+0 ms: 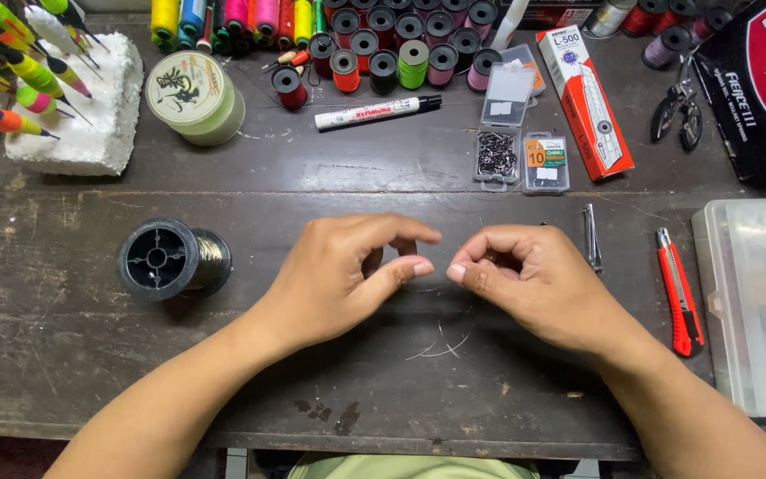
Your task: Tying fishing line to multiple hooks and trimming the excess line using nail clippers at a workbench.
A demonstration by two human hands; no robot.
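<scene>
My left hand (347, 270) and my right hand (525, 275) hover close together over the middle of a dark wooden table (73, 355). Both pinch thumb against forefinger, tips almost touching each other. What they pinch is too thin to make out; it may be fine line. A few loose pale strands of line (441, 349) lie on the table just below the hands. A black spool of dark line (170, 259) lies on its side to the left of my left hand.
A red utility knife (680, 293) and small metal clippers (592, 236) lie right of my right hand, beside a clear plastic box (755, 302). Further back are small hook boxes (498, 155), a white marker (374, 113), thread spools (401, 53), a pale line spool (195, 96), fishing floats in foam (82, 124) and pliers (680, 111).
</scene>
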